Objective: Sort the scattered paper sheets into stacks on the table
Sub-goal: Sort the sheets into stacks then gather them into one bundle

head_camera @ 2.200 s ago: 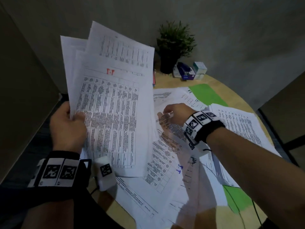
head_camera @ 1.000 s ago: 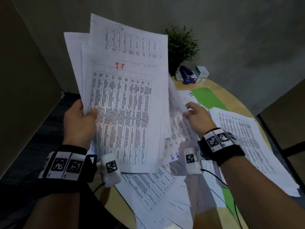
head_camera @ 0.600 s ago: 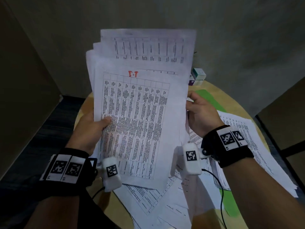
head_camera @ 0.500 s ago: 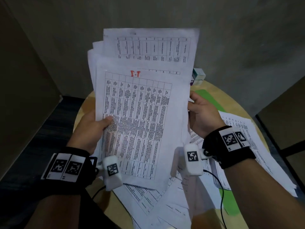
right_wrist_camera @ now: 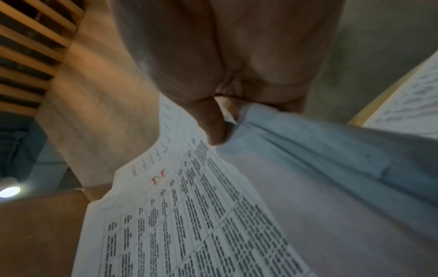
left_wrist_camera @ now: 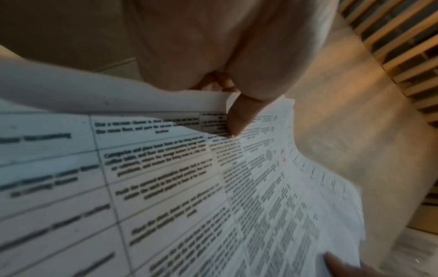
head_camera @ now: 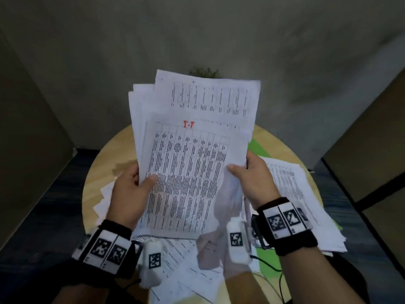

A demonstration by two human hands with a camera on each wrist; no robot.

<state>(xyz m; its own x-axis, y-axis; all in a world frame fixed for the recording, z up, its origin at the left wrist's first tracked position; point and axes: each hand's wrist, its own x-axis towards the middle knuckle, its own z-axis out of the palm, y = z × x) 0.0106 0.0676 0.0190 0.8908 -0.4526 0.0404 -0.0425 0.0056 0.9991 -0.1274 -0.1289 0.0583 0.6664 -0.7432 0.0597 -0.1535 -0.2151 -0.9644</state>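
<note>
I have a bundle of sheets (head_camera: 188,172) up in the air over the desk (head_camera: 103,170), held upright in front of me and not yet squared: the back sheets stick out above and to the left of the front page, which carries a red mark near its top. My left hand (head_camera: 129,191) pinches the bundle's left edge, thumb on the printed face and fingers behind. My right hand (head_camera: 252,178) pinches the right edge the same way (the wrist view shows its thumb pressed onto the paper).

Below, loose sheets (head_camera: 188,266) lie fanned and overlapping on the near part of the desk, and a thicker stack (head_camera: 300,194) sits at the right, over something green.

I judge this as the gathering step, mid-task: one handful collected, more still scattered. Next I would tap the bundle's lower edge on the desk to line the sheets up, then lay it down as a stack, keeping both pinches firm so the offset back sheets do not slip out.
</note>
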